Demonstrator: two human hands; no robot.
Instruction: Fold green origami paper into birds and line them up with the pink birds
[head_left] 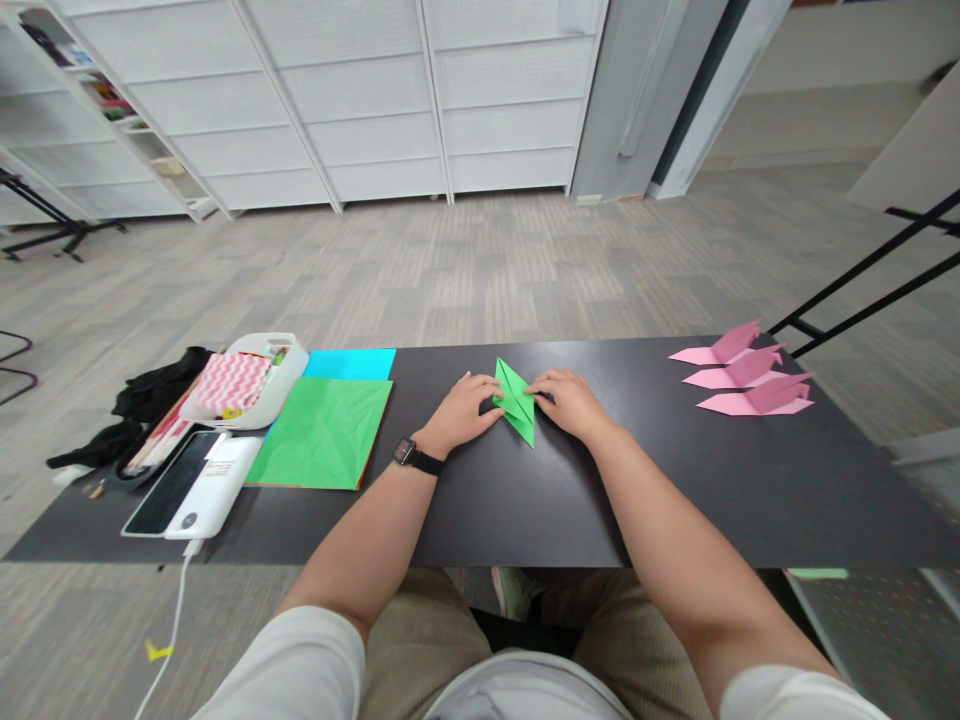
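A folded green paper (514, 398), diamond-shaped with creases and a slit down its middle, lies on the dark table (517, 520) in front of me. My left hand (466, 408) pinches its left edge between thumb and fingers; a black watch sits on that wrist. At the opposite edge, my right hand (568, 402) has its thumb and forefinger closed on the paper. Three pink folded paper birds (754, 400) stand in a row at the right end of the table.
On the left are a stack of green paper sheets (322, 435), a blue sheet (352, 364), a white basket (281, 400) with a pink zigzag-patterned item, a phone (172, 485), a white power bank (217, 490) with a cable, and black cloth (161, 385). White cabinets (360, 100) stand beyond.
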